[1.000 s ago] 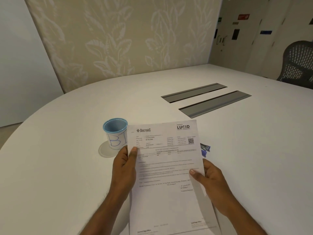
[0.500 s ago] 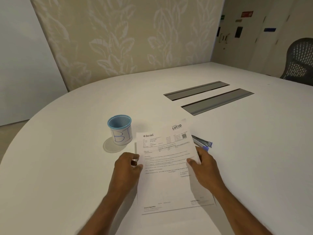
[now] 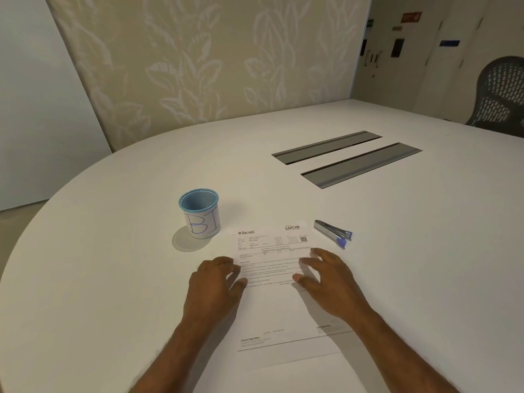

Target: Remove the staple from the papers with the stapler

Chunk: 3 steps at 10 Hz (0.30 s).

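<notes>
Two hands are at the papers (image 3: 280, 307), which lie flat on the table (image 3: 113, 279): the left hand (image 3: 215, 285) loosely bent at their left edge, the right hand (image 3: 331, 282) spread over their right side, neither gripping. The stapler (image 3: 333, 232) lies near the papers' far right corner.

Papers (image 3: 283, 307), top left: "DoctorC" stood printed in dark type.
Papers, top right: "LUCID" stood in bold capitals, with a QR code (image 3: 303, 239) just below it.
Papers, body and footer: the fine print was too small to read.
Cup (image 3: 202, 219): "BI" was handwritten in blue on its white side.
Red sign (image 3: 411, 17) and blue sign (image 3: 449, 43), far wall: the lettering was too blurred to read.
</notes>
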{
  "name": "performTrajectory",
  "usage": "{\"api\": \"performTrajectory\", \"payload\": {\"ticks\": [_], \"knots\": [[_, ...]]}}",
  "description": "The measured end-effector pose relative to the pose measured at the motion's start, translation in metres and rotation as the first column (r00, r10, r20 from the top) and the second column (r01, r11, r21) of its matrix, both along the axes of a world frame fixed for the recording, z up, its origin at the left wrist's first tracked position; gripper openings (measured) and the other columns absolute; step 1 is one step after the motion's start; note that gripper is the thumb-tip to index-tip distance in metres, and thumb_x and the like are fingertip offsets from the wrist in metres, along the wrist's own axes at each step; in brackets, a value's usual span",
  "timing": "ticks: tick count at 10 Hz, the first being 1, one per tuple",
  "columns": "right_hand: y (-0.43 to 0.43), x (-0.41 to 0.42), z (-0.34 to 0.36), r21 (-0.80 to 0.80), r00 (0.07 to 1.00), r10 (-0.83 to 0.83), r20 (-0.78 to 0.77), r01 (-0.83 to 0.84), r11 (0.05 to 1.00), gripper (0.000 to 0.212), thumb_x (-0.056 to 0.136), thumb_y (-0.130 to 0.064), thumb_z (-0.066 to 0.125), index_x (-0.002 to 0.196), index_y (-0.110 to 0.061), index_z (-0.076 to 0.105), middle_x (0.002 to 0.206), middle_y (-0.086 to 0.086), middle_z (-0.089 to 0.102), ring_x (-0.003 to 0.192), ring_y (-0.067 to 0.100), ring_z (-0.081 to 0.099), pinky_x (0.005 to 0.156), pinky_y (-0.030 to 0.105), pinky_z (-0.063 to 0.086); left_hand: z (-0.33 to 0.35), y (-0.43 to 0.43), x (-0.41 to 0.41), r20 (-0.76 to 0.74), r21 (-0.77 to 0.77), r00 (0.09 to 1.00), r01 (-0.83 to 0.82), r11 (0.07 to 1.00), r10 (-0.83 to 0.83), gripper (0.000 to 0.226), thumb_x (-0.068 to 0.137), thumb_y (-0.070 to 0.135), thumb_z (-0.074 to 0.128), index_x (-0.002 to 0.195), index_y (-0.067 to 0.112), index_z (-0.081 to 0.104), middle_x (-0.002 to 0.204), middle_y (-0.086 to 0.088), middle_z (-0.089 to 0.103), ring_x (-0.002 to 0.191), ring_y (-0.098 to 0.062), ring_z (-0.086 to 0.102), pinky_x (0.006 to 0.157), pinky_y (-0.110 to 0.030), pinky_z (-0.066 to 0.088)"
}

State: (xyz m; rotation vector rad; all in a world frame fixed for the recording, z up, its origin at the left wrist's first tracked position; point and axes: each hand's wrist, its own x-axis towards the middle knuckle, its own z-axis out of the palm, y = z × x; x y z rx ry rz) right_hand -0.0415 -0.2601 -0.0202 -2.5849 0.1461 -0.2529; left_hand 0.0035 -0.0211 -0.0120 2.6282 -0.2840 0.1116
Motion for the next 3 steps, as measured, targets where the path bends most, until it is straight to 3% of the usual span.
{"api": "performTrajectory", "payload": {"ticks": [2, 3], "knots": [[0.0008, -0.0006, -0.0025, 0.065, 1.000, 0.016, -0.015, -0.015, 0.998, 0.055, 0.080, -0.045, 0.068, 0.128, -0.023, 0.056, 0.146, -0.001, 0.043, 0.135, 0.014, 0.034, 0.111, 0.030, 0.026, -0.0007, -0.0023, 0.0002, -0.004, 0.096, 1.000, 0.031, 0.995, -0.031, 0.044, 0.088, 0.048, 0.058, 0.128, 0.028, 0.063, 0.144, 0.010, 0.054, 0.130, -0.016, 0.049, 0.106, -0.036, 0.040], [-0.0024, 0.0036, -0.0002, 0.088, 0.996, -0.028, 0.080, 0.021, 0.996, 0.049, 0.081, -0.049, 0.064, 0.122, -0.023, 0.060, 0.141, -0.002, 0.049, 0.131, 0.015, 0.039, 0.109, 0.033, 0.029, 0.0005, -0.0019, -0.0005, -0.007, 0.062, 1.000, 0.017, 0.998, -0.016, 0.053, 0.088, 0.048, 0.059, 0.136, 0.028, 0.055, 0.146, 0.009, 0.051, 0.132, -0.017, 0.049, 0.110, -0.037, 0.039]]}}
